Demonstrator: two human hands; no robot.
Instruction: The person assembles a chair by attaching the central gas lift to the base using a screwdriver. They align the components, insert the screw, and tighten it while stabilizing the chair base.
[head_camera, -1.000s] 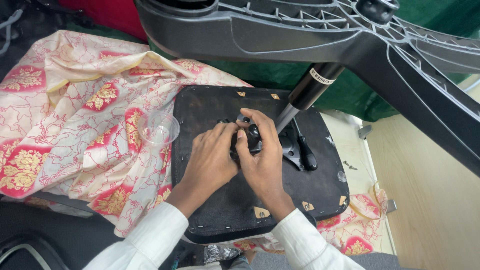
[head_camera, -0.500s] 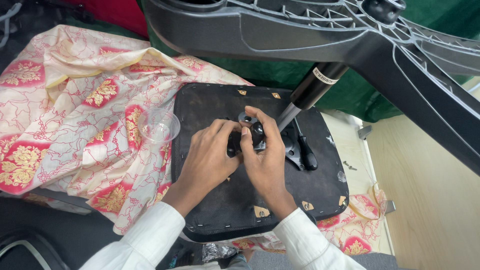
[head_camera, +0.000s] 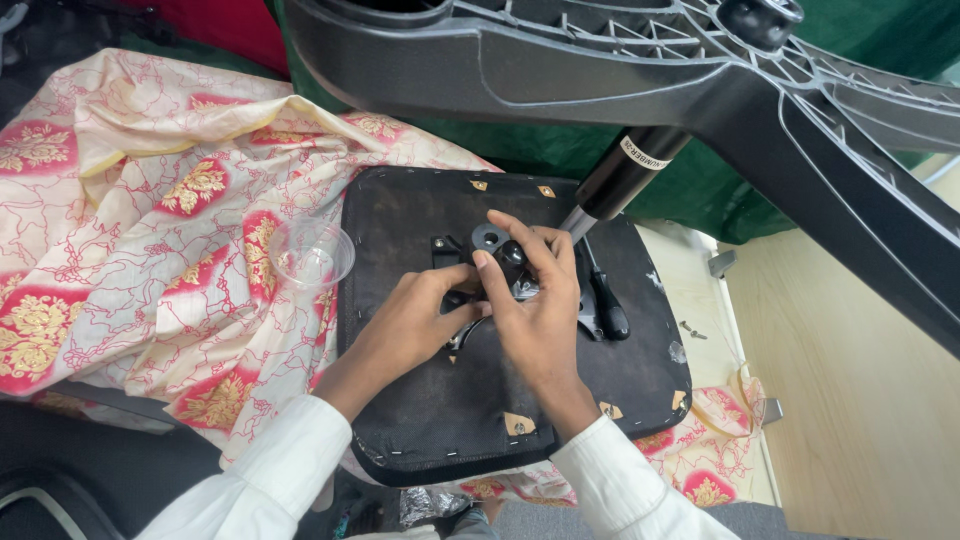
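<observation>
An upturned office chair was seen from above, its black seat underside (head_camera: 440, 400) lying flat on a red and cream patterned cloth (head_camera: 150, 230). Both hands were held close together over the black metal mechanism plate (head_camera: 497, 262) fixed at the middle of the seat. The left hand (head_camera: 405, 325) was curled narrow at the plate's near edge, its fingertips tucked against the metal. The right hand (head_camera: 540, 305) was laid over the plate's right side, fingers bent around the hardware and the thumb pressed by a round black knob (head_camera: 490, 238); whether a loose part was pinched could not be told.

Compared with half a second before, the hands were found barely shifted: the right fingers had been drawn slightly further over the plate, and the round knob was shown a little more clearly. Fine fitting at the mechanism was judged to be continuing, not finished.

The gas lift cylinder (head_camera: 625, 175) rose from the plate to the grey star base (head_camera: 620, 80) overhead. A black lever (head_camera: 603, 300) lay just right of the right hand. A clear plastic cup (head_camera: 312, 252) rested on the cloth beside the seat's left edge.
</observation>
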